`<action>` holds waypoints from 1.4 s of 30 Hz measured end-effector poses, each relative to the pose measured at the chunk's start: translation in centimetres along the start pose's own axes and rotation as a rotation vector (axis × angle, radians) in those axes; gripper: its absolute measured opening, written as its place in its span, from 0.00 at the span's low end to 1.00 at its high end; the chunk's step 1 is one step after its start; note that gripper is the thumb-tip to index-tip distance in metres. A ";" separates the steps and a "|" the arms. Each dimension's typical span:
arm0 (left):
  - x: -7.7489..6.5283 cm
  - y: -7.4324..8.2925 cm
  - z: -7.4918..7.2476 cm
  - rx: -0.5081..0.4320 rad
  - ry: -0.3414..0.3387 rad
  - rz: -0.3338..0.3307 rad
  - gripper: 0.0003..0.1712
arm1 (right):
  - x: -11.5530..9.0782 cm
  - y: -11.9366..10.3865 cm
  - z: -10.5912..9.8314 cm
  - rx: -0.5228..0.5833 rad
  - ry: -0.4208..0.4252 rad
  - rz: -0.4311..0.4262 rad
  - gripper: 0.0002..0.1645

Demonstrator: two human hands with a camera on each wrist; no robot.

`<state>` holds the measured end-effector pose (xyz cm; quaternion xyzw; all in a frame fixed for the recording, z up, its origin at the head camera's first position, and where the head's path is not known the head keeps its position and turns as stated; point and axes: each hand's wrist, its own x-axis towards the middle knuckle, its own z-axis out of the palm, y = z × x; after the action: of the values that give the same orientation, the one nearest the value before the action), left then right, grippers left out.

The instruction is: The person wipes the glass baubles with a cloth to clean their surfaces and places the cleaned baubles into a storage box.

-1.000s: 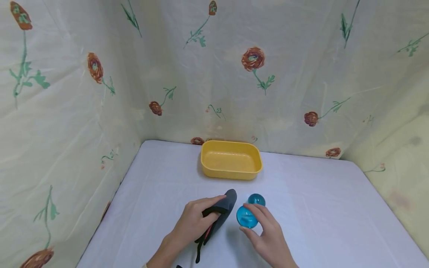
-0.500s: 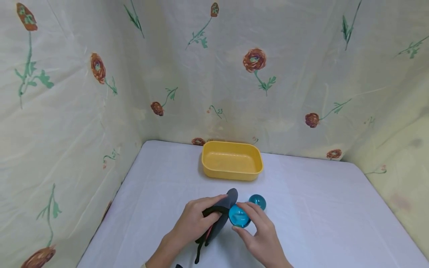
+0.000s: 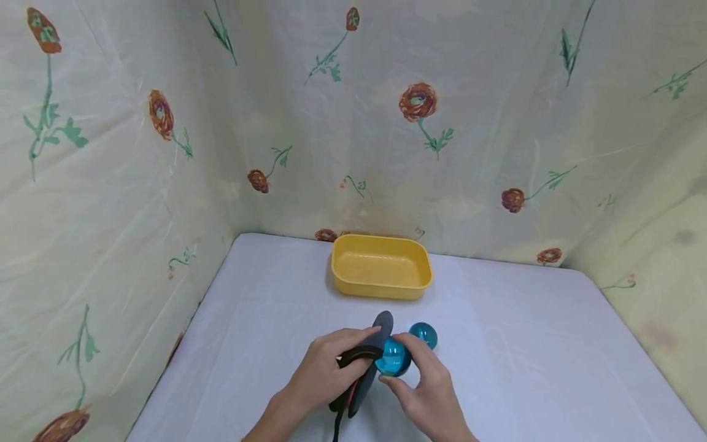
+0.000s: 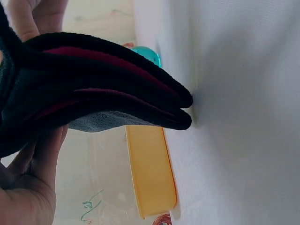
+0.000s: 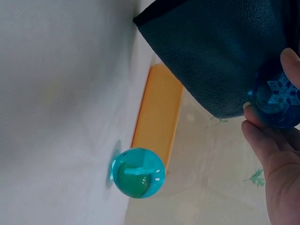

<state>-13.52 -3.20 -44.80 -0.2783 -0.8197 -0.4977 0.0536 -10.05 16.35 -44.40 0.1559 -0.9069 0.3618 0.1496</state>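
My left hand (image 3: 328, 371) grips a dark grey fabric pouch (image 3: 383, 320) with black edging by its upper rim, above the table. In the left wrist view, the pouch (image 4: 108, 79) shows black folds with dark red lining, and a dark cord hangs from it. My right hand (image 3: 433, 390) pinches a clear blue ball (image 3: 391, 359) between thumb and fingers at the pouch's rim, partly covered by the edge. A white snowflake pattern shows on this ball (image 5: 279, 98) in the right wrist view. A second, teal ball (image 3: 423, 334) lies on the table behind the right hand.
A yellow rectangular tub (image 3: 381, 290) stands at the back of the white-covered table (image 3: 530, 344). Flower-printed cloth (image 3: 475, 147) hangs along the back and both sides.
My right hand has carried the blue ball left to the pouch's rim. The left hand has turned the pouch slightly, and its opening looks wider. The second ball stays in place.
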 end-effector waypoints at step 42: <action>0.3 0.1 0.2 0.059 -0.001 0.040 0.24 | 0.1 -0.3 0.8 0.055 0.061 -0.021 0.43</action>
<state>-13.68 -2.92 -44.72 -0.2931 -0.8285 -0.4718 0.0713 -10.19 15.57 -44.77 0.1581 -0.8900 0.3895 0.1767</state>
